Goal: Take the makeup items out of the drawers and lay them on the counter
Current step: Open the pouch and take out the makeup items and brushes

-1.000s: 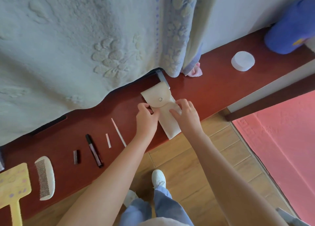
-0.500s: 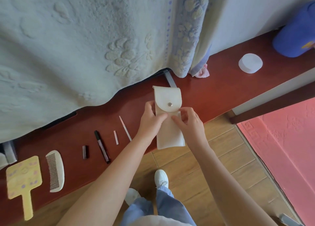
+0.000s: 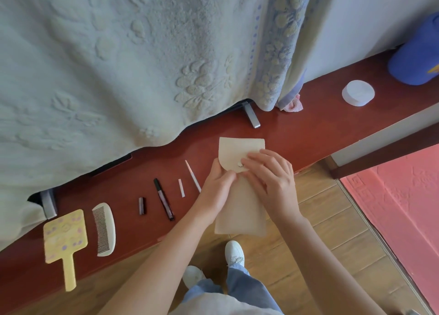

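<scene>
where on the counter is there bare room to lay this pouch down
The widest bare stretch of counter runs from the pouch to the white round jar, past the metal stand foot. Left of the left hand it is crowded: sticks, black pen, comb, yellow mirror.

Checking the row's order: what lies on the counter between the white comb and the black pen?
In the head view, one small dark tube lies between the comb and the pen.

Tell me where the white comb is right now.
In the head view, the white comb lies at the left end of the red-brown counter, directly right of the yellow hand mirror and left of the small dark tube.
</scene>
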`<state>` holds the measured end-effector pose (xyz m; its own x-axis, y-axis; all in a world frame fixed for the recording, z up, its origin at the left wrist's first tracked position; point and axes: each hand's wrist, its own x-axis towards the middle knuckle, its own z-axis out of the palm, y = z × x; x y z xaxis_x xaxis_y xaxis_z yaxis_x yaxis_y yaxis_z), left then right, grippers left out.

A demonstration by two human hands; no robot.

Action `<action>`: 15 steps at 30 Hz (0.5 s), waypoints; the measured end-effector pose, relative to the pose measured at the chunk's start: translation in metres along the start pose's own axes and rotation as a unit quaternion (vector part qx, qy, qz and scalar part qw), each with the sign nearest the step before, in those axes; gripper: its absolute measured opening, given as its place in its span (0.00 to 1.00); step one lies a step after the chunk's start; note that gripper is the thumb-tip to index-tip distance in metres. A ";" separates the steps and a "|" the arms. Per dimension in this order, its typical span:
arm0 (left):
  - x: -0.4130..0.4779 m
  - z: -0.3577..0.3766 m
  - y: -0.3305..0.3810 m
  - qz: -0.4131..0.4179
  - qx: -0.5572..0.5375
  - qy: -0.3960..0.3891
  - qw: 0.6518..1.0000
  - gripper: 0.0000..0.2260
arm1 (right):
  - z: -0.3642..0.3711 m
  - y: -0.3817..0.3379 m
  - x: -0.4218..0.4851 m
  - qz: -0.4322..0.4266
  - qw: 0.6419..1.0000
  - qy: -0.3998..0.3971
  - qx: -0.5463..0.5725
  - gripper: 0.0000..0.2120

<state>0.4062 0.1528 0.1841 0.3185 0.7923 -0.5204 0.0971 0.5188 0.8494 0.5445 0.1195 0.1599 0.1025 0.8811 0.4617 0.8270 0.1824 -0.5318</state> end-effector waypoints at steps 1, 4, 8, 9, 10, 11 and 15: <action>-0.003 0.000 0.001 0.007 0.009 -0.002 1.000 0.16 | -0.001 -0.003 0.002 0.013 1.000 0.006 0.015 0.12; -0.010 -0.001 0.002 0.022 0.009 -0.003 1.000 0.14 | -0.003 -0.008 0.006 0.011 0.999 0.010 0.042 0.13; -0.016 -0.003 0.003 0.057 0.033 0.003 0.998 0.12 | -0.007 -0.006 0.005 -0.028 0.998 -0.024 0.053 0.13; -0.017 -0.003 0.003 0.064 0.044 0.004 0.997 0.12 | -0.008 -0.007 0.005 -0.025 0.998 -0.021 0.058 0.12; -0.019 -0.003 0.003 0.067 0.049 0.004 0.997 0.12 | -0.009 -0.008 0.005 -0.022 0.998 -0.013 0.065 0.12; -0.020 -0.003 0.003 0.071 0.051 0.004 0.996 0.12 | -0.010 -0.010 0.005 -0.019 0.997 -0.003 0.071 0.12; -0.025 -0.005 0.006 0.086 0.058 0.001 0.995 0.10 | -0.012 -0.017 0.006 -0.022 0.997 0.019 0.069 0.15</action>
<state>0.3943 0.1378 0.2016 0.3381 0.8665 -0.3672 0.1505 0.3354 0.9300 0.5371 0.1166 0.1804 0.0915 0.8543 0.5117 0.7479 0.2803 -0.6017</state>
